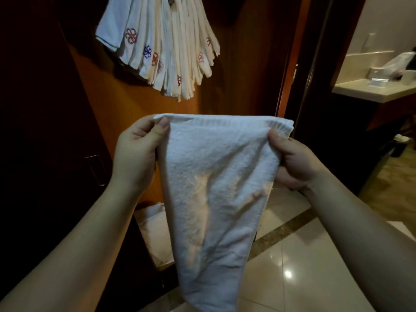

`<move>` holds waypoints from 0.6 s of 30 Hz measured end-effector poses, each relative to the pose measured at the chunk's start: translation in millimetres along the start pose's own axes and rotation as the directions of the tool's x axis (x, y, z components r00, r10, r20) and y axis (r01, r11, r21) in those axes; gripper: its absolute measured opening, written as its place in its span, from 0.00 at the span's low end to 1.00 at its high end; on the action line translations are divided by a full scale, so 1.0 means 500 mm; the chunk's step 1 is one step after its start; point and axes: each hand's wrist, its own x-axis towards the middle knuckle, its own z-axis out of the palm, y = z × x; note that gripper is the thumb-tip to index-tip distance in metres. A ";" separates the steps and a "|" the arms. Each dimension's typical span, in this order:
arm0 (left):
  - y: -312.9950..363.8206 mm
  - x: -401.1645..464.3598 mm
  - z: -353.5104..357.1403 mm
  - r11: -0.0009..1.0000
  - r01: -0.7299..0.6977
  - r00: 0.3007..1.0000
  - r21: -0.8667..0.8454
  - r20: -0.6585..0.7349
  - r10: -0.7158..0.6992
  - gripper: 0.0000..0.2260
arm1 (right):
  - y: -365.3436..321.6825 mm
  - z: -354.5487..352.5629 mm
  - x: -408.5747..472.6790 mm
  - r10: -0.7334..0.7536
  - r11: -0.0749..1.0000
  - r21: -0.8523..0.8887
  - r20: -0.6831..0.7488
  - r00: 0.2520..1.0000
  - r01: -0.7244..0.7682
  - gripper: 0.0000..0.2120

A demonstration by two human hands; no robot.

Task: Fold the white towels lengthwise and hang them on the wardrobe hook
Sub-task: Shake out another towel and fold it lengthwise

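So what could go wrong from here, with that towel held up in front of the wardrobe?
Three risks, as guesses:

1. The towel is pinched only at its top corners by the left hand and right hand; if either slips, it may drop to the floor.

2. It hangs tapered and creased, so the lengthwise fold may come out uneven.

3. The hanging towels already form a thick bunch, so adding another could be awkward or knock some loose.

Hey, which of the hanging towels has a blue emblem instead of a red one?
Among the hanging towels, it is the towel with the blue emblem, second emblem from the left in the bunch. The other emblems that show are red.
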 end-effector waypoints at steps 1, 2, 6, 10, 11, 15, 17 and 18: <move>0.005 -0.002 -0.003 0.998 0.020 1.000 -0.052 0.015 -0.019 0.06 | -0.004 0.009 0.004 -0.018 1.000 0.021 -0.005 1.000 0.018 0.19; 0.006 -0.008 -0.003 0.992 0.084 0.995 -0.098 0.070 -0.077 0.09 | -0.007 0.018 0.007 -0.027 0.999 0.035 -0.003 1.000 0.027 0.19; -0.032 -0.050 -0.007 0.932 0.360 0.886 -0.037 0.327 -0.329 0.18 | 0.002 0.028 0.012 0.018 1.000 -0.006 0.002 1.000 -0.018 0.21; -0.067 -0.052 -0.024 0.910 0.405 0.898 -0.093 0.227 -0.376 0.13 | 0.019 0.002 0.008 0.100 0.993 -0.053 -0.024 0.995 -0.102 0.18; -0.077 -0.051 -0.026 0.897 0.429 0.891 -0.107 0.214 -0.401 0.12 | 0.024 -0.004 0.010 0.119 0.991 -0.063 -0.036 0.992 -0.121 0.17; -0.130 -0.059 -0.008 0.789 0.598 0.802 -0.142 0.091 -0.591 0.13 | 0.065 -0.021 0.030 0.209 0.972 -0.067 -0.180 0.961 -0.224 0.19; -0.154 -0.071 0.011 0.738 0.648 0.749 -0.188 -0.016 -0.662 0.15 | 0.102 -0.019 0.035 0.254 0.959 -0.044 -0.315 0.914 -0.281 0.18; -0.165 -0.081 0.021 0.731 0.651 0.734 -0.205 -0.074 -0.675 0.14 | 0.126 -0.018 0.035 0.261 0.955 -0.029 -0.385 0.885 -0.294 0.17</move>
